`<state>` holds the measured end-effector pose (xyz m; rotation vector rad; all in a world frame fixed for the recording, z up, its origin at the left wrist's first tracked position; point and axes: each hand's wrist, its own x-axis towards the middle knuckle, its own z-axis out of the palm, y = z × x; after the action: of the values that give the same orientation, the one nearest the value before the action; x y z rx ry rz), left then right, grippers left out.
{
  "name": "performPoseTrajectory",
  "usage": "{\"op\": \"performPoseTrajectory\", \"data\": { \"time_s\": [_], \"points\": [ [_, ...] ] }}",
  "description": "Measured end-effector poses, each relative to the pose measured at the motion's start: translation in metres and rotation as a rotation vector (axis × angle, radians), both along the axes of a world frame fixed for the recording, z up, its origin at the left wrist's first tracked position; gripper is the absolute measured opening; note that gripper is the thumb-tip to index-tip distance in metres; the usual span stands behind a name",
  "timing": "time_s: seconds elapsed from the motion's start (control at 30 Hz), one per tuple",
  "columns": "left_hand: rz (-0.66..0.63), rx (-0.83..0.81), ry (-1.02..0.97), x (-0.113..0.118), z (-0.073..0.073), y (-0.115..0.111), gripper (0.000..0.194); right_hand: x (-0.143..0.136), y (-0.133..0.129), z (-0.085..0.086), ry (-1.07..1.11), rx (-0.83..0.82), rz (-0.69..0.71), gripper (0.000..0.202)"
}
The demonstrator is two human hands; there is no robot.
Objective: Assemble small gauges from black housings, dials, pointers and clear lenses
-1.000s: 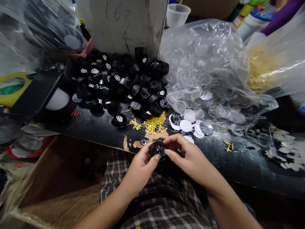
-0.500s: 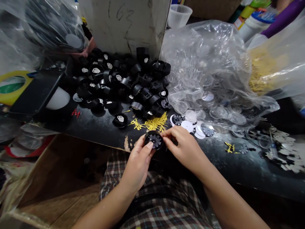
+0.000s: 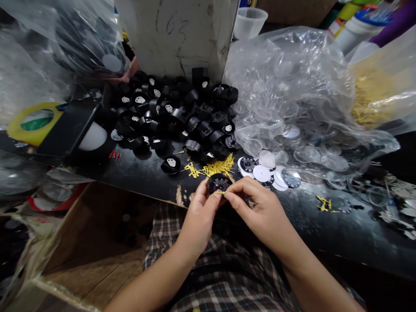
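Dial [image 3: 219, 183]: our left hand [image 3: 199, 212] grips it.
Yellow pointer [image 3: 222, 193]: our right hand [image 3: 255, 200] pinches it; we should hold both steady.

Scrawled grey panel [image 3: 175, 37] behind black worktop [image 3: 139, 175], wooden box [image 3: 81, 260] below

Handwritten dark figures [image 3: 170, 27] on the scuffed grey flat panel [image 3: 195, 47] at the back read "163", the last one loosely drawn. Pale markings ring the round black plastic dial [image 3: 219, 181] held at the centre, too small to read. A black-and-white printed disc [image 3: 248, 164], beside plain white discs [image 3: 261, 173], bears white markings, also unreadable.
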<state>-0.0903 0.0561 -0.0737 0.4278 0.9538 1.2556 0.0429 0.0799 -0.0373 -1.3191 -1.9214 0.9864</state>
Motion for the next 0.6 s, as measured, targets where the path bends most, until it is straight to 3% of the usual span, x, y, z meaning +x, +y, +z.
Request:
{"op": "performPoseTrajectory", "data": {
  "time_s": [0.33, 0.6],
  "points": [
    [-0.09, 0.178, 0.175, -0.002, -0.002, -0.005, 0.017, 0.001, -0.003, 0.004, -0.132, 0.044, -0.012, 0.011],
    [-0.022, 0.205, 0.482, -0.003, 0.011, -0.01, 0.013, 0.001, -0.011, 0.01, -0.125, 0.029, 0.0, 0.017]
  ]
}}
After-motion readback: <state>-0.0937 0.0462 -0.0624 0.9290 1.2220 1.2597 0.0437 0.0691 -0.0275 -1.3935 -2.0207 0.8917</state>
